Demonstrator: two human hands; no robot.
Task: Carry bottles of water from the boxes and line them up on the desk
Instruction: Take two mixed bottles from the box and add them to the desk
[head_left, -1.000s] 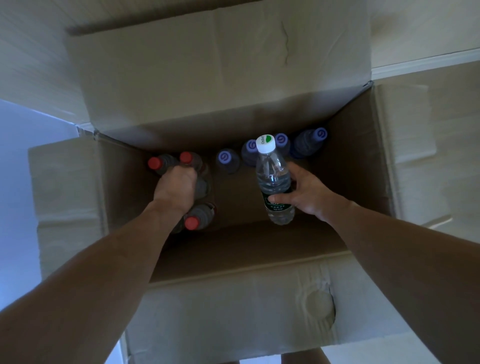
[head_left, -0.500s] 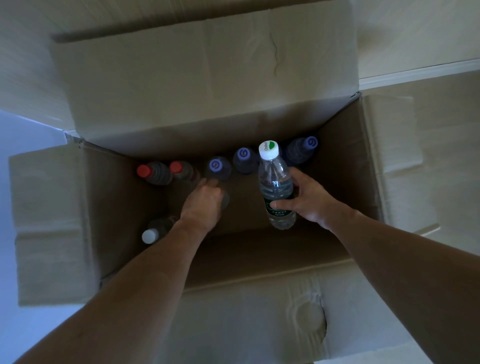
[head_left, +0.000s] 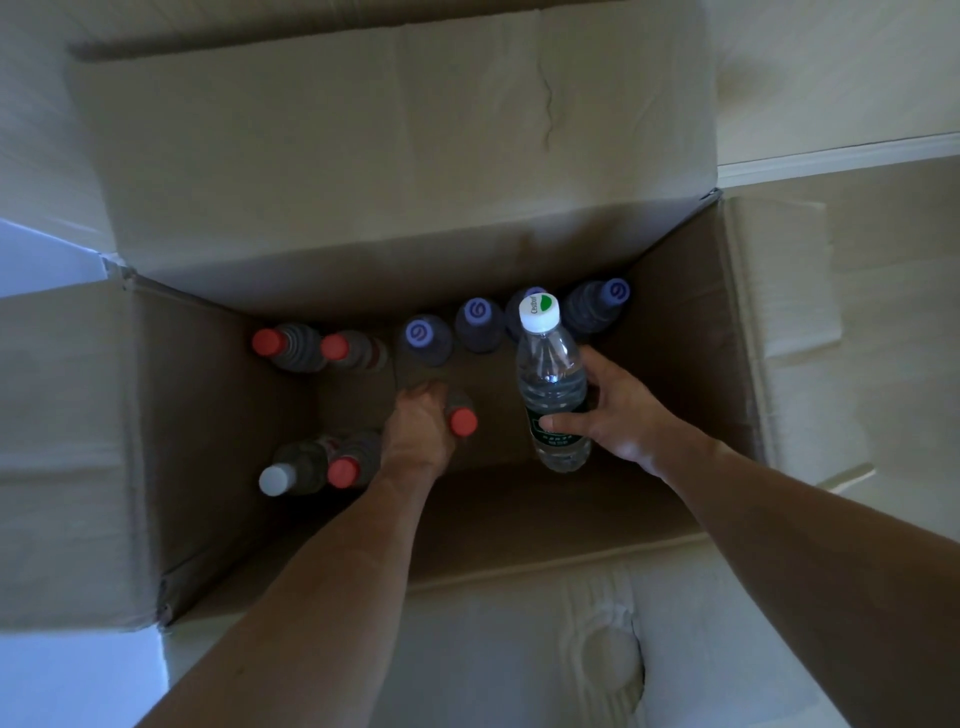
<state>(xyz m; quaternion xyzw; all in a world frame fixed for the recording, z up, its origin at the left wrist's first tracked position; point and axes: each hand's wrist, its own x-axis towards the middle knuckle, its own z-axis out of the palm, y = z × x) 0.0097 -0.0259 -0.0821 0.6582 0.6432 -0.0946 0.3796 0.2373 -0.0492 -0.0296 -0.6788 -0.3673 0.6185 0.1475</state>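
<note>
Right hand: our right hand (head_left: 621, 410) wraps the white-capped bottle (head_left: 551, 384), upright over the cardboard box (head_left: 208, 441)
Left hand: our left hand (head_left: 418, 431) curls round a red-capped bottle (head_left: 462, 418) low inside
Around: purple-capped bottles (head_left: 478, 322) crowd the far wall
Unclear: we cannot make out the left fingertips

Matt cardboard box (head_left: 395, 171), glossy plastic bottle (head_left: 551, 384)

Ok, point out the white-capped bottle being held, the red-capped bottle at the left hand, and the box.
white-capped bottle (head_left: 550, 374), head view, clear shoulder.
red-capped bottle (head_left: 463, 422), head view, cap.
box (head_left: 519, 525), head view, near inner wall.
</note>
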